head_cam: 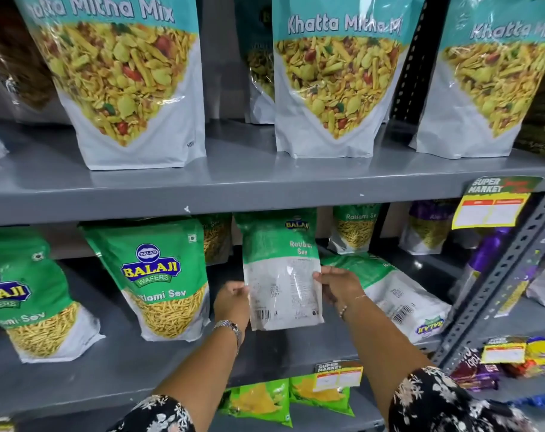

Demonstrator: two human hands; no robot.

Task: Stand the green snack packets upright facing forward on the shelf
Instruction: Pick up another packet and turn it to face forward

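Both my hands hold one green Ratlami Sev packet (282, 272) upright over the middle grey shelf (115, 366), its printed back and barcode turned toward me. My left hand (234, 302) grips its left edge and my right hand (339, 286) its right edge. To the left, two green packets (154, 275) (31, 302) stand upright with their fronts forward. To the right, another green packet (389, 294) lies flat, back side up, partly behind my right hand. More green packets (355, 227) stand at the rear of the shelf.
Large Khatta Mitha Mix bags (330, 79) fill the shelf above. A yellow price tag (490, 208) hangs from that shelf's edge. Purple packets (489, 254) sit at the right by a slotted upright post (511, 269). Lime-green packets (262, 400) lie on the shelf below.
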